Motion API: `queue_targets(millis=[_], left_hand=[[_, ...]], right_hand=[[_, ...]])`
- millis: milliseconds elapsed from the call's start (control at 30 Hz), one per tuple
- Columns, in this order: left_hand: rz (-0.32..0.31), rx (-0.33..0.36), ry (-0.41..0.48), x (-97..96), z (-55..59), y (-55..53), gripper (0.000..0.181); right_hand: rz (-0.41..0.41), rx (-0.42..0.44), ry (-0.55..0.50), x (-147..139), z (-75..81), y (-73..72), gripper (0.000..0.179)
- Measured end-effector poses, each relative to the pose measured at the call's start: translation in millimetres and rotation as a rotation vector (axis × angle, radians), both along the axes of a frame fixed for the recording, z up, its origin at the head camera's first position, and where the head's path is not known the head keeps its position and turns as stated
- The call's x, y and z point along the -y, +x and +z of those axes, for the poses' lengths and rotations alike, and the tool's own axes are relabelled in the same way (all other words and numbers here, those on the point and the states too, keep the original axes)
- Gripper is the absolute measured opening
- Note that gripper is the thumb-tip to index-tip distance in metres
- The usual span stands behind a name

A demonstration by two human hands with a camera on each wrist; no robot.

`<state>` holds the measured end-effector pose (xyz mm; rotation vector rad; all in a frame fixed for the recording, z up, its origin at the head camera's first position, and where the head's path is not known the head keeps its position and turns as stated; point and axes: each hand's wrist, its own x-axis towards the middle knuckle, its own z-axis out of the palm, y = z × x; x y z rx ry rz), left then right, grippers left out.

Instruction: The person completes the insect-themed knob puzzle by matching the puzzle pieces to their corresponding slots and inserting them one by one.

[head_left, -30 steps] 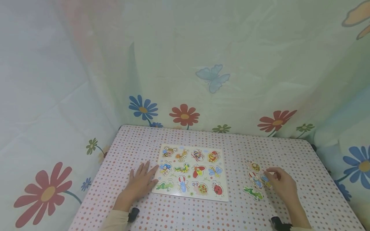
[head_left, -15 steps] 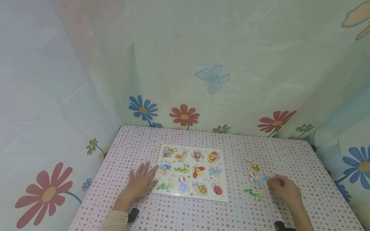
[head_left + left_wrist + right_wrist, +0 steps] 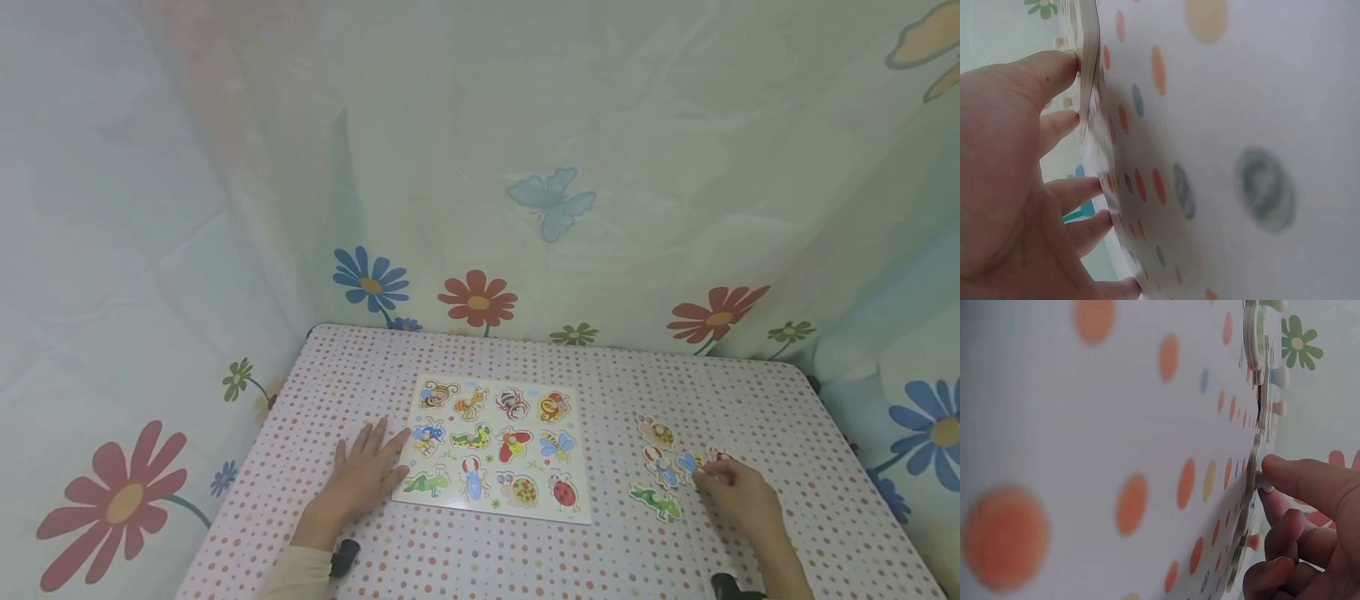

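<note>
My left hand (image 3: 360, 479) lies flat with fingers spread on the table. Its thumb and a finger touch the left edge of the wooden insect puzzle board (image 3: 491, 462), whose side edge (image 3: 1087, 50) also appears in the left wrist view. To the board's right, my right hand (image 3: 742, 500) is at a blue-winged bee puzzle piece (image 3: 690, 463). In the right wrist view, thumb and index finger pinch a pale knob (image 3: 1264, 482) on a piece. Beside it lie a snail piece (image 3: 657, 432), a red-horned beetle piece (image 3: 660, 468) and a green grasshopper piece (image 3: 656, 502).
A reddish piece (image 3: 718, 456) lies just behind my right hand, mostly hidden by it. The dotted table (image 3: 360, 367) meets a flower-printed curtain (image 3: 450, 167) at the back. A tan knob (image 3: 1254, 542) stands near my right fingers in the right wrist view.
My right hand has shifted slightly right and nearer to me, uncovering more of the blue-winged bee piece and part of the reddish one. The left hand stays against the board.
</note>
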<state>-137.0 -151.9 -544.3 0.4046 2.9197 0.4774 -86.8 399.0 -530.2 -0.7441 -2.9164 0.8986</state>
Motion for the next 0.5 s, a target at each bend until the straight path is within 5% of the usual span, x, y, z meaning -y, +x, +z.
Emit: queue_targets(millis=[500], left_hand=[[-0.002,0.008,0.0,0.1,0.4,0.7,0.06]], right_hand=[[0.037,-0.009,0.049,1.6,2.0,-0.7,0.037]])
